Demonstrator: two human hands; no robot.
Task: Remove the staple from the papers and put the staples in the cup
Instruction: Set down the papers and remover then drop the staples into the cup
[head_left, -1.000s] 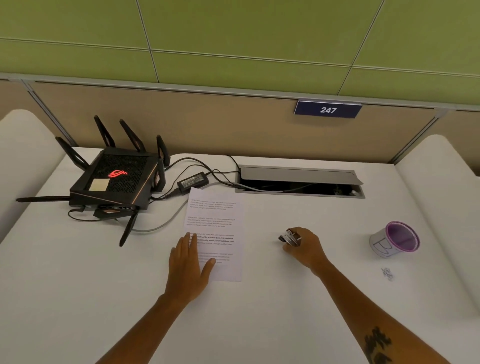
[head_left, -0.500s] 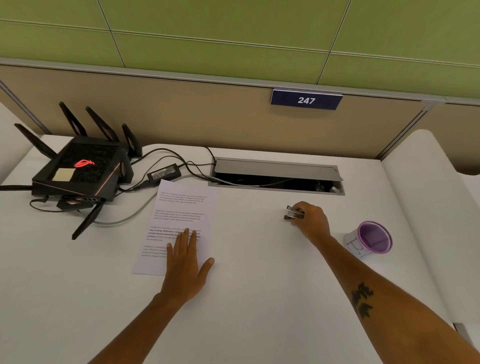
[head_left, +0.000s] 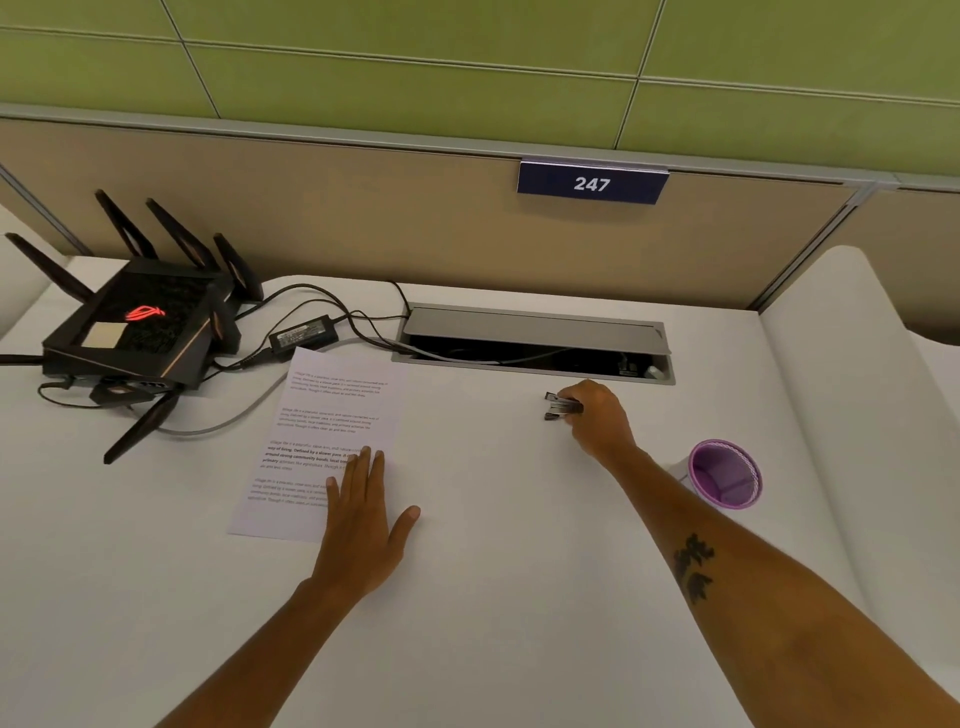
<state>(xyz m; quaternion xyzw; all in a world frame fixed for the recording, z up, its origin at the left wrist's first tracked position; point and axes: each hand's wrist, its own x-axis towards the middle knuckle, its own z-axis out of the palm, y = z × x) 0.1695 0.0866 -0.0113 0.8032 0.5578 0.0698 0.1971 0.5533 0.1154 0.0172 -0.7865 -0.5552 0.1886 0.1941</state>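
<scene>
white desk (head_left: 493, 597): our left hand (head_left: 363, 525) lies flat and open, fingers on the printed papers' (head_left: 322, 441) near right corner. our right hand (head_left: 597, 415), curled shut, grips a staple remover (head_left: 561, 406) near the cable hatch (head_left: 535, 338). purple cup (head_left: 724, 474) stands just right of our forearm.
</scene>
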